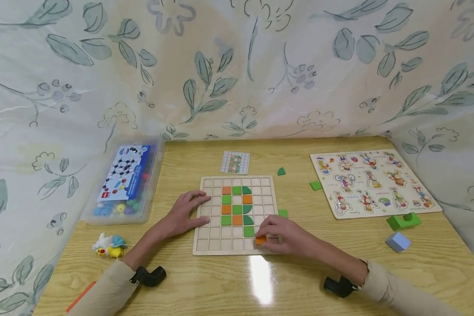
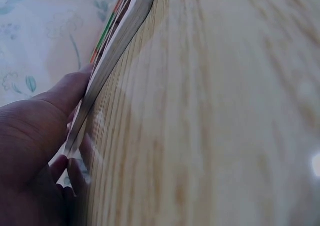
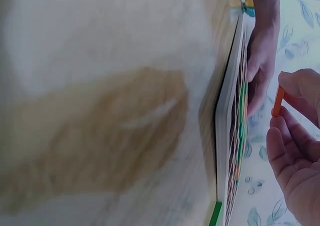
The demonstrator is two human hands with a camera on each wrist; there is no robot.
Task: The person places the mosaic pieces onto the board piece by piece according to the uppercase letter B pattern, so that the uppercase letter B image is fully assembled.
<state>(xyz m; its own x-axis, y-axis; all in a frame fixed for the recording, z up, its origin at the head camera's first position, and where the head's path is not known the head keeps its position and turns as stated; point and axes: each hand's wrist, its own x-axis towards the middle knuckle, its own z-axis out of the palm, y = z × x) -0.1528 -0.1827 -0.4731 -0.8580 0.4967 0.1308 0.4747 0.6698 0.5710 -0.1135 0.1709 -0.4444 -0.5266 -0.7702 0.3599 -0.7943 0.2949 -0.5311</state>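
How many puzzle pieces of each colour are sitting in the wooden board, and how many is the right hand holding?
Orange squares in the board: 4
Light green squares in the board: 5
Dark green rounded pieces in the board: 3
Orange piece in the right hand: 1
Total: 13

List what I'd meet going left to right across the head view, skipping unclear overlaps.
Molecular model kit, left hand, pattern card, right hand pinching an orange square tile, wooden picture puzzle.
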